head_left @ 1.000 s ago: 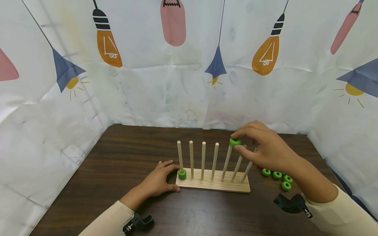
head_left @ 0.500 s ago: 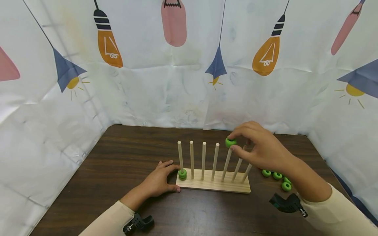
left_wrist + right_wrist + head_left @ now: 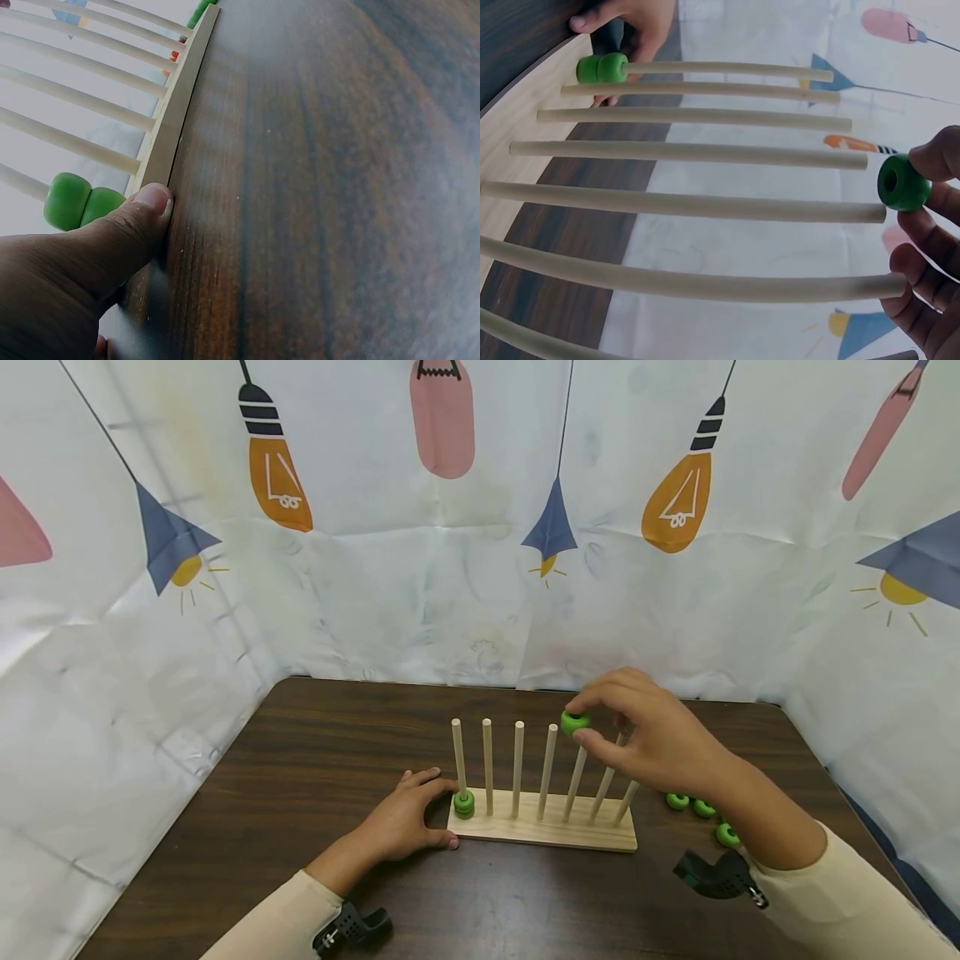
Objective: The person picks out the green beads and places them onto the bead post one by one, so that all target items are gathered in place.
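Observation:
A wooden peg rack point(image 3: 540, 833), a flat base with a row of several upright pegs, stands on the table. Two green beads point(image 3: 463, 805) are stacked at the foot of its leftmost peg. My left hand point(image 3: 405, 822) grips the base's left end, its thumb against the front edge in the left wrist view. Between thumb and fingertips, my right hand point(image 3: 656, 727) pinches another green bead point(image 3: 906, 184) by its sides. That bead is near the peg tops, around the fourth and fifth pegs from the left, threaded on neither. Its hole shows in the right wrist view.
Several loose green beads point(image 3: 677, 802) lie on the dark wooden table point(image 3: 337, 727) right of the rack, partly hidden by the right forearm. Small red and orange bits point(image 3: 175, 55) show past the base in the left wrist view. A patterned white sheet point(image 3: 375, 602) hangs behind.
My right hand has moved left with the bead, from above the fifth peg towards the fourth. The left hand and the rack have stayed put.

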The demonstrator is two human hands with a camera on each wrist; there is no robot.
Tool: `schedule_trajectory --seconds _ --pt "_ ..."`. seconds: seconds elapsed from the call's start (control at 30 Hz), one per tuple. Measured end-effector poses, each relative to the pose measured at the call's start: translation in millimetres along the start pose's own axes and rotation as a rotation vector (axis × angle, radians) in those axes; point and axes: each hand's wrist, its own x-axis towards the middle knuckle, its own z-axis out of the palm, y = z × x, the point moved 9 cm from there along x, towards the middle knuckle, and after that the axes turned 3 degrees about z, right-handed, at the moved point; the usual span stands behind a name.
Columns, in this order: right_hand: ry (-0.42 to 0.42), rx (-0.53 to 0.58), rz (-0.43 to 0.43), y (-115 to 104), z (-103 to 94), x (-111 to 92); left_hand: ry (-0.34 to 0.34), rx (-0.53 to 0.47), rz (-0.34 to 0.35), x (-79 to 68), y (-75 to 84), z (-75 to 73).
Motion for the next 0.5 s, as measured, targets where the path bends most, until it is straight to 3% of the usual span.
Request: schedule_trajectory --seconds 0.5 --pt "0.001 0.026 -0.047 -8.8 7.9 10.9 -0.001 0.003 -0.004 -0.2 -0.7 0.3"
